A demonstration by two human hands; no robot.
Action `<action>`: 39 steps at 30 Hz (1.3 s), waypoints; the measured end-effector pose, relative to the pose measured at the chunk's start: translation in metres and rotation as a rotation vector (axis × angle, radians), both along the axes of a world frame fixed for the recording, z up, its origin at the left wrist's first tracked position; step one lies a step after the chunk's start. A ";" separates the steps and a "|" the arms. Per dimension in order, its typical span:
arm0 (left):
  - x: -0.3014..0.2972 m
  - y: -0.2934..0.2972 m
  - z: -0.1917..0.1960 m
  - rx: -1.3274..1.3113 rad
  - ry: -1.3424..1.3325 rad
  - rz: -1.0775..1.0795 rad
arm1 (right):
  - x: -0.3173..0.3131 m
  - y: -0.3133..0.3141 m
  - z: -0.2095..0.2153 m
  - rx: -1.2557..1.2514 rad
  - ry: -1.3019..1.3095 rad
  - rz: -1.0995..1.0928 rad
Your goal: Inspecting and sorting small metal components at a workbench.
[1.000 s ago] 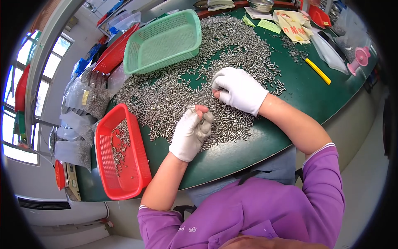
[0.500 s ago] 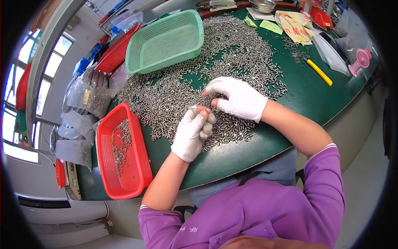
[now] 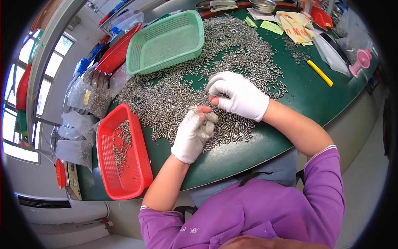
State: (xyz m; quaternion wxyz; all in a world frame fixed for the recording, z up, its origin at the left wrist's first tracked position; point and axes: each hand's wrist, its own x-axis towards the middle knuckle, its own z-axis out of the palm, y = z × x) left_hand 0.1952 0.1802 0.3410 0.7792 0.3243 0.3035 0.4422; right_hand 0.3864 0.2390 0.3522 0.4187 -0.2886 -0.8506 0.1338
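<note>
A broad spread of small silvery metal pieces [image 3: 244,54], short and pin-like, covers the green table [image 3: 199,168]. Above its near part is my left hand [image 3: 192,135], in a white glove with bare fingertips showing, its fingers curled and thumb drawn up to the index finger. Just right of it and slightly farther away is my right hand [image 3: 243,97], gloved the same way, fingers bent in and thumb tip against them. A small gap separates the two hands. Whatever either one pinches is too small or hidden to make out.
Left of my left forearm stands a red basket [image 3: 143,166] with some metal pieces inside. A green basket [image 3: 166,45] rests at the far side of the pile. Filled plastic bags [image 3: 74,153] line the left edge. A yellow-handled tool [image 3: 320,74] and pink spool [image 3: 360,62] lie right.
My right hand's fingers have curled in from a looser, extended pose. My left hand has shifted slightly, its fingertips turning a little to the right. The baskets have stayed put.
</note>
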 end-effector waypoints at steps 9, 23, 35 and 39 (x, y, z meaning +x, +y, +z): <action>-0.001 0.001 0.002 0.023 0.054 -0.105 | -0.003 -0.003 0.002 -0.038 0.012 0.292; -0.006 0.002 -0.004 -0.069 -0.024 -0.066 | 0.002 0.002 -0.010 -0.007 -0.362 -0.149; -0.001 0.003 -0.003 -0.008 -0.006 -0.052 | -0.004 -0.007 0.009 0.032 0.009 0.159; -0.001 0.002 -0.002 -0.023 0.034 -0.010 | -0.006 -0.011 0.002 -0.178 0.066 0.161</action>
